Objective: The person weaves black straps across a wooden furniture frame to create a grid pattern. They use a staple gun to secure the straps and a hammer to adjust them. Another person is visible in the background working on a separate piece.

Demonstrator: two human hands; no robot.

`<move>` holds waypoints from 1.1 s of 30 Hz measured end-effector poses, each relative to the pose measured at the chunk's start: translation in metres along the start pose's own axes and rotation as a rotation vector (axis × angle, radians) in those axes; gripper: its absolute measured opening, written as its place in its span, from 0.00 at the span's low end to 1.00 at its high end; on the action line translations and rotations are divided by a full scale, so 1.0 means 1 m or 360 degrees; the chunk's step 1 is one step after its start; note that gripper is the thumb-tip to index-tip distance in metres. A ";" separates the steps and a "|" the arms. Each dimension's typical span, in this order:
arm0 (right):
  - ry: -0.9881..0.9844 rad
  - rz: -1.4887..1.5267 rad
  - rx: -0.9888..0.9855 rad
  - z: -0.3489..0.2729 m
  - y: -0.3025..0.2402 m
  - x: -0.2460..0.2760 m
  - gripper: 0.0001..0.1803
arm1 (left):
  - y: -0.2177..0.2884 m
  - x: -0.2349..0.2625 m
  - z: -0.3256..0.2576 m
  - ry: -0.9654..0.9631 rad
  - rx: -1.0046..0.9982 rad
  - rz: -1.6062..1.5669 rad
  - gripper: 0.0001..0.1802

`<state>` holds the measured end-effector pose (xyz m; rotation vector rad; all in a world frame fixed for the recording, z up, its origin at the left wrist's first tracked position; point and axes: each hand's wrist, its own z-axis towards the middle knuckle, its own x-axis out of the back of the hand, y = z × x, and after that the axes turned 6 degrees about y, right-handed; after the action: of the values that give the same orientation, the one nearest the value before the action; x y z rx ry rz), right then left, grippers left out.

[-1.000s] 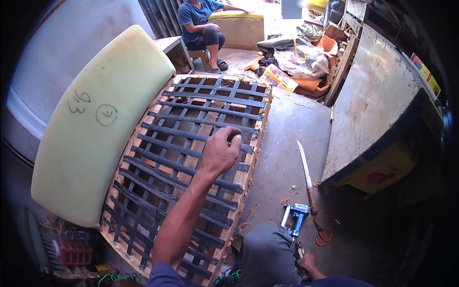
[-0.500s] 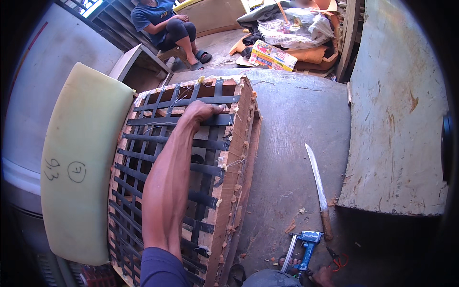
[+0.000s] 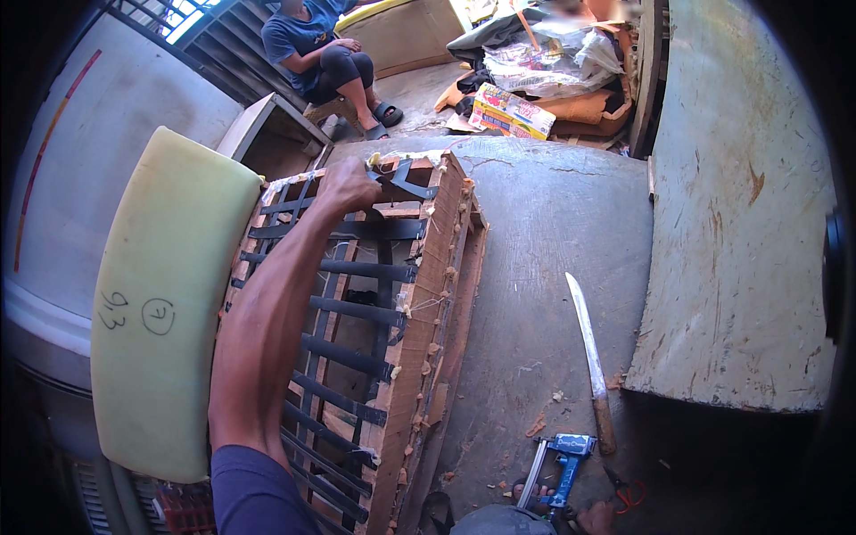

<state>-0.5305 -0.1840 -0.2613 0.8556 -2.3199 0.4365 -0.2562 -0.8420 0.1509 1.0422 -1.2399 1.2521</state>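
My left hand [image 3: 346,187] reaches far forward and grips the far end of a wooden seat frame [image 3: 430,294], closed on the top rail where a black strap end sticks out. Black webbing straps [image 3: 357,312] criss-cross the frame, which stands tilted up on its long edge on the concrete floor [image 3: 535,232]. Only a small part of my right hand [image 3: 596,517] shows at the bottom edge. It is beside a blue staple gun [image 3: 562,459] on the floor, and its grip is hidden.
A pale yellow foam cushion [image 3: 169,303] leans left of the frame. A long knife [image 3: 588,357] and small red-handled pliers [image 3: 626,492] lie right of it. A large plywood board [image 3: 740,223] fills the right side. Another person [image 3: 316,49] sits at the back near piled bags and a box [image 3: 508,111].
My left hand moved from the middle of the webbing to the frame's far end. The frame went from lying flat to tilted up on its edge. The view shifted forward.
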 end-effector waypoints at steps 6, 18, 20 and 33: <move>0.0006 -0.0043 -0.0003 0.004 0.003 -0.005 0.30 | -0.036 -0.011 0.019 0.0732 -0.0091 0.0416 0.17; -0.0652 -0.0798 0.0468 0.028 -0.020 0.058 0.30 | -0.079 0.205 -0.158 0.0057 -0.0053 0.0356 0.16; -0.0578 -0.0805 0.0764 0.013 -0.068 0.116 0.30 | -0.091 0.223 -0.214 0.0079 -0.0016 0.0151 0.17; -0.0834 0.0531 0.3152 -0.246 -0.415 0.252 0.55 | -0.029 0.167 -0.304 0.0439 0.0059 -0.2076 0.28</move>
<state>-0.2950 -0.4857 0.1259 1.3397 -1.6962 3.1233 -0.2157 -0.5263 0.2931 1.2874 -0.1468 0.3458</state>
